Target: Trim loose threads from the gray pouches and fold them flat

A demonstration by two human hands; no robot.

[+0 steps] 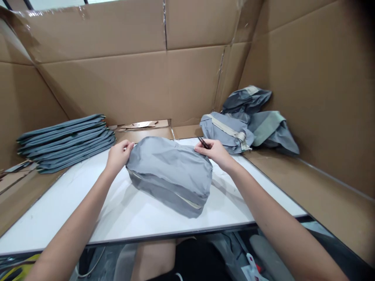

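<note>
A puffed grey fabric pouch (171,171) with a pale zipper band lies on the white table (123,218). My left hand (118,155) pinches its far left corner, fingers closed on the cloth. My right hand (213,150) rests at its far right edge, fingers closed around a small dark tool (202,142), thin like snips or a pen, with its tip pointing away from me.
A neat stack of flat grey pouches (66,142) lies at the back left. A loose heap of crumpled grey pouches (249,121) sits at the back right. Cardboard walls (164,78) surround the table on three sides. Below the near edge is clutter.
</note>
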